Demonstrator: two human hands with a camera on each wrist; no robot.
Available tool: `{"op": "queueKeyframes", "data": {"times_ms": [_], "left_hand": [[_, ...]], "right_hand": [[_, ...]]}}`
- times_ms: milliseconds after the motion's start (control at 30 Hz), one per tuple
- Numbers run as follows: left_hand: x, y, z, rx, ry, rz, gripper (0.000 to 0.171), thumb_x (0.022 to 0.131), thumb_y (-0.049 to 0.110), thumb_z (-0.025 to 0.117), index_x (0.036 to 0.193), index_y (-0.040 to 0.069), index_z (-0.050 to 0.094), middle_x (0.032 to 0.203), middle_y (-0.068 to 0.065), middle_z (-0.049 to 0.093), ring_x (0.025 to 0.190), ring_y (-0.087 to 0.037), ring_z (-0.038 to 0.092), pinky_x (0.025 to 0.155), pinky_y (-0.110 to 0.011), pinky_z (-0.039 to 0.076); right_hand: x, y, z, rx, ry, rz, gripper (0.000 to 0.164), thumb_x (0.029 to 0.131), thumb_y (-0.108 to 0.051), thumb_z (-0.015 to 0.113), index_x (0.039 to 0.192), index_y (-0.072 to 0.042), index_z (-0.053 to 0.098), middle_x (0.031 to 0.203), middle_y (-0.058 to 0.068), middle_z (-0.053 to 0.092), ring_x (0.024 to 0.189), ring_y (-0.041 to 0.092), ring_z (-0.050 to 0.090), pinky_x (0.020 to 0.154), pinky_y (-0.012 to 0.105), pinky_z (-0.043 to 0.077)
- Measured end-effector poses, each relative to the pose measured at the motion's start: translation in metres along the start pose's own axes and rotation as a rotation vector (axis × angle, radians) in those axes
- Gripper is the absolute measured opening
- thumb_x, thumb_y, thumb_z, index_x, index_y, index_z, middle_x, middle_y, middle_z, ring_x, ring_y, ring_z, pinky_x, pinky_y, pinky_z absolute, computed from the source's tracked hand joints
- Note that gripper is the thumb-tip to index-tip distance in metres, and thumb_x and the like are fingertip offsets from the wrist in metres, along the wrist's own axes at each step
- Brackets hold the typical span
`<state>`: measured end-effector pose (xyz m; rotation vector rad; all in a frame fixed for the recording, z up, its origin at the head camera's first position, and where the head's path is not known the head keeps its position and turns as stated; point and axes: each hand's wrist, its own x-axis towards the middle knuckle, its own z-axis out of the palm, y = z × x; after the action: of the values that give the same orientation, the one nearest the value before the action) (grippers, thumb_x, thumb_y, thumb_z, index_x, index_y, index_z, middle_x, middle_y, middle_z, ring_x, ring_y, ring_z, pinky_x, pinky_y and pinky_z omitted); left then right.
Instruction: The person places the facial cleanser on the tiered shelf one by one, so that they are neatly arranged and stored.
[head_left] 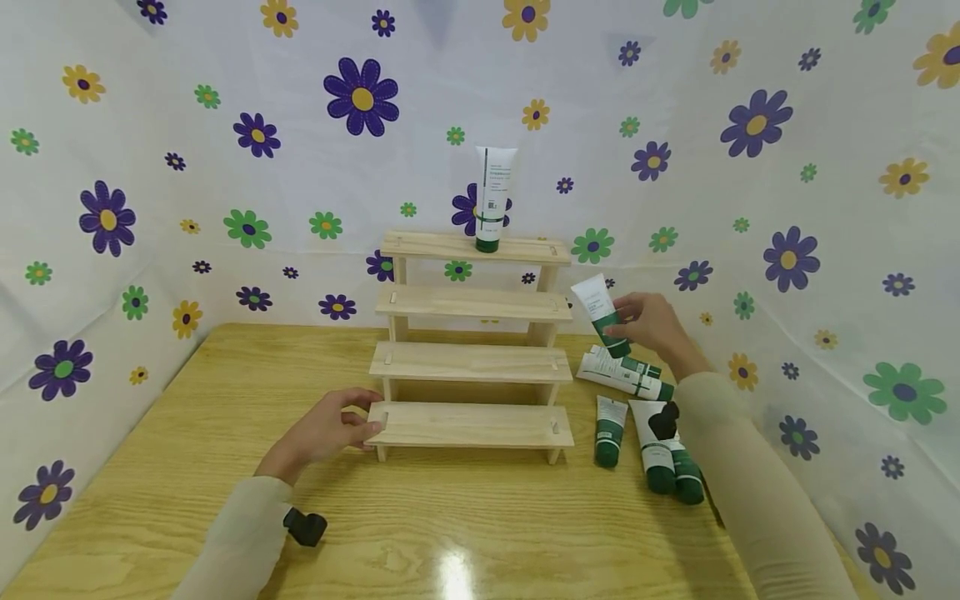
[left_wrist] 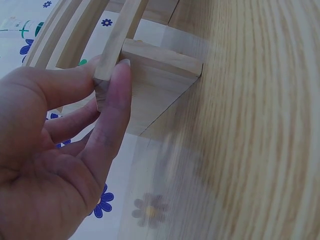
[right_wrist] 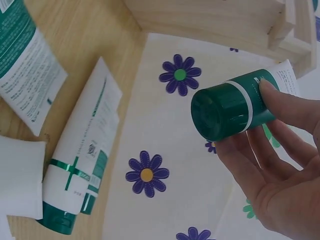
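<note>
A four-tier wooden display stand (head_left: 471, 362) stands mid-table. My left hand (head_left: 330, 433) pinches the left end of its lowest shelf (left_wrist: 112, 55), thumb on one face and fingers on the other. In my right hand (head_left: 651, 323) is a white and green squeeze tube (head_left: 602, 312), held to the right of the stand with its green cap down and tilted. The right wrist view shows the thumb and fingers round the green part of this tube (right_wrist: 240, 105). One tall white tube (head_left: 492, 196) with a green cap stands upright on the top shelf.
Several more tubes lie on the table to the right: a white pair (head_left: 618, 372) under my right hand, a small one (head_left: 611, 429) beside the stand, and others (head_left: 654, 454) near my right forearm. A flower-printed cloth (head_left: 300, 167) encloses the wooden table (head_left: 420, 525) at back and sides.
</note>
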<state>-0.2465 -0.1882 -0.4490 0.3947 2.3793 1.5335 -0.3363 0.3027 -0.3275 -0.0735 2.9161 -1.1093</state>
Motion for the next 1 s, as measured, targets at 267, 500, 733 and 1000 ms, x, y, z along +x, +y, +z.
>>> {"op": "queueKeyframes", "data": {"times_ms": [267,500,733,1000], "left_hand": [[0.001,0.0,0.0,-0.004,0.001,0.001,0.053,0.1,0.016,0.069,0.145,-0.004,0.049,0.136,-0.025,0.058,0.1,-0.022,0.07,0.082,-0.038,0.066],[0.001,-0.001,-0.001,-0.015,-0.006,0.006,0.053,0.1,0.015,0.069,0.145,-0.004,0.049,0.136,-0.026,0.058,0.101,-0.022,0.07,0.082,-0.038,0.066],[0.002,-0.003,-0.001,-0.019,-0.004,0.001,0.052,0.1,0.015,0.069,0.144,-0.004,0.05,0.135,-0.026,0.058,0.101,-0.023,0.07,0.081,-0.037,0.066],[0.004,-0.006,-0.002,-0.02,0.003,-0.022,0.052,0.099,0.017,0.07,0.144,-0.001,0.05,0.135,-0.024,0.059,0.101,-0.023,0.071,0.082,-0.037,0.066]], "right_hand": [[-0.003,-0.018,-0.007,0.081,0.028,-0.009,0.058,0.096,-0.013,0.073,0.146,0.005,0.049,0.143,0.03,0.056,0.127,0.045,0.057,0.108,0.056,0.053],[-0.002,-0.031,-0.007,0.101,0.04,-0.005,0.057,0.096,-0.015,0.073,0.146,0.001,0.05,0.143,0.027,0.057,0.128,0.045,0.059,0.107,0.055,0.054],[-0.005,-0.048,-0.005,0.135,0.086,-0.014,0.06,0.095,-0.016,0.075,0.147,0.0,0.05,0.144,0.026,0.057,0.131,0.044,0.058,0.112,0.057,0.05],[-0.004,-0.063,0.002,0.178,0.139,-0.05,0.058,0.092,-0.017,0.078,0.143,-0.002,0.054,0.141,0.024,0.06,0.127,0.041,0.059,0.11,0.055,0.051]]}}
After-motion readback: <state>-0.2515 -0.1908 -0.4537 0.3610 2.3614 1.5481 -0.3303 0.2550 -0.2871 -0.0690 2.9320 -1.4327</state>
